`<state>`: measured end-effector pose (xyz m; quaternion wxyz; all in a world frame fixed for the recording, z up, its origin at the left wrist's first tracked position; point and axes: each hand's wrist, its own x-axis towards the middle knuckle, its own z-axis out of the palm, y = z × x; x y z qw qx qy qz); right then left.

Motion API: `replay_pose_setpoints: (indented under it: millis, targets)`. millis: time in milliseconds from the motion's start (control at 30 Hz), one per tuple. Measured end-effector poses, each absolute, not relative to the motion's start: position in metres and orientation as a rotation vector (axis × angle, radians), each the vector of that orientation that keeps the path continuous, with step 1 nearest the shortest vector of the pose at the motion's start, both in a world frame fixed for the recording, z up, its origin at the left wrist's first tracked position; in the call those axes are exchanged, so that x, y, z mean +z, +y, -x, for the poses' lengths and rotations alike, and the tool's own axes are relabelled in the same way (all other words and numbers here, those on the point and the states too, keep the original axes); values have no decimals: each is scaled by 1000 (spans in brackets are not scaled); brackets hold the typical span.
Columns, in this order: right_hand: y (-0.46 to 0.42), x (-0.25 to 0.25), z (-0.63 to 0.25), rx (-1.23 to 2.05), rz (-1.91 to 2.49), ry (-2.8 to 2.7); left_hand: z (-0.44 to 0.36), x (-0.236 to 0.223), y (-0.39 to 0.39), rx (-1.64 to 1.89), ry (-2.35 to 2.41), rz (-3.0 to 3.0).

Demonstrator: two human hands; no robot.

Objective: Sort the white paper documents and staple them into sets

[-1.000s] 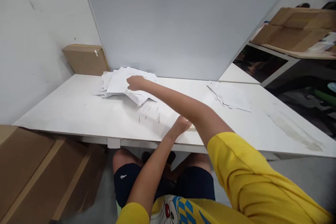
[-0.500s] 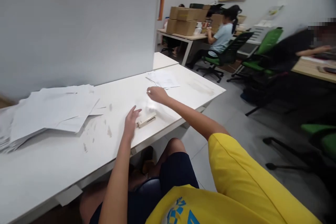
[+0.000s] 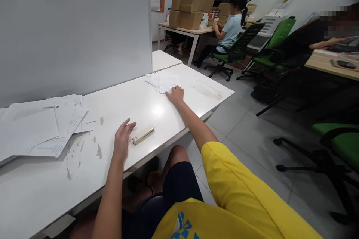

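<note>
My left hand hovers or rests at the white table's front side, its fingers apart and nothing in it. Just right of it lies a cream stapler, apart from the fingers. Farther out, my right hand reaches with spread fingers to the near edge of a few printed sheets of paper. The fingertips overlap the sheets; whether they press on them I cannot tell. A large loose pile of papers spreads over the table's left part.
A whiteboard panel stands along the back of the white table. Cardboard boxes sit on a farther desk beside a seated person. Another person sits at the right. Green office chairs stand on the tiled floor.
My right hand has moved from above the table to the sheets, and its fingers have spread. The left hand stays beside the stapler. The view has shifted a little to the right.
</note>
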<state>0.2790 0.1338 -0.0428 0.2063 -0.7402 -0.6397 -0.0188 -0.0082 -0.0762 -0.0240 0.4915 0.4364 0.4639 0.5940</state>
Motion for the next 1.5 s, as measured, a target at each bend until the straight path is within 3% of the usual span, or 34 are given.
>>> replay_pose_setpoints:
  millis: [800,1067,1500]
  targets:
    - [78,-43,-283,-108,2052,-1829,8,-27,-73,1434,1140,-1079]
    - [81,-43,-291,157,2193,-1833,8,-24,-73,1456,1118,-1026]
    - [-101,-62,-309,167,1743,-2296,10,-31,-67,1391,1174,-1117]
